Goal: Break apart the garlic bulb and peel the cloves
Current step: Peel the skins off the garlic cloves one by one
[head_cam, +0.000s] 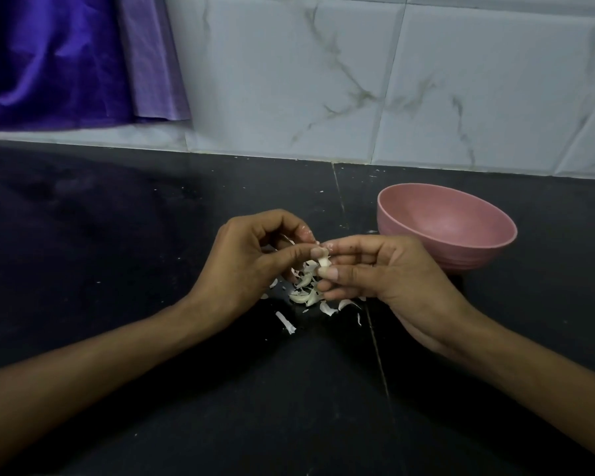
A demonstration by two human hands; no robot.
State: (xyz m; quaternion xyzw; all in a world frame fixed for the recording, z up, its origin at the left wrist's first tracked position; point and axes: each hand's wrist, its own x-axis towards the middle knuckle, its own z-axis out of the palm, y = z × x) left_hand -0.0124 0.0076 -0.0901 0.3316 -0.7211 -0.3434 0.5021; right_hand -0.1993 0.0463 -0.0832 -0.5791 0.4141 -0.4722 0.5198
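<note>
Both hands' fingers (327, 271) pinch one garlic clove (323, 263) (peels (304, 293) beneath).

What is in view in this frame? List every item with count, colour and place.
garlic clove: one, whitish, pinched between both hands above the counter
garlic skins: many, white, scattered on the counter beneath the hands
bowl: one, pink, on the counter to the right, looks empty
counter: one, black
wall tiles: white, veined, behind the counter
cloth: purple, hanging upper left
left hand: holds the clove
right hand: holds the clove
</note>
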